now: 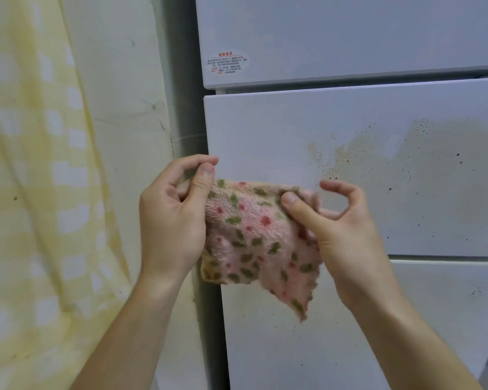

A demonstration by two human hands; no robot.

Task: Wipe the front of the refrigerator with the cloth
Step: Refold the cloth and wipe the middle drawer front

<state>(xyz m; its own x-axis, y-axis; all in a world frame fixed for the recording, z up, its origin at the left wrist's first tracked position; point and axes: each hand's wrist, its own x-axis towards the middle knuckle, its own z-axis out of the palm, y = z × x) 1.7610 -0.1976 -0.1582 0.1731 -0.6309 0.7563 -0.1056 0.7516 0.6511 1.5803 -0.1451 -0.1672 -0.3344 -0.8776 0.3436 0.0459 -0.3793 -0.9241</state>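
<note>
Ahead, I see the white fridge (350, 170) filling the right side, its middle panel soiled with a brownish speckled stain (423, 164). My left hand (172, 220) and right hand (347, 237) hold the cloth (254, 237) between them just before that panel, each grip closed thumb-to-fingers on an upper corner. Fluffy pink with green and red spots, the cloth hangs stretched, long axis running left to right, one corner drooping.

This is a home kitchen corner. A white refrigerator (350, 164) with stacked drawer fronts, a printed sticker (227, 63) and brown speckled grime stands against a stained, cracked wall (130, 108), beside a yellow checked curtain (31, 178).
</note>
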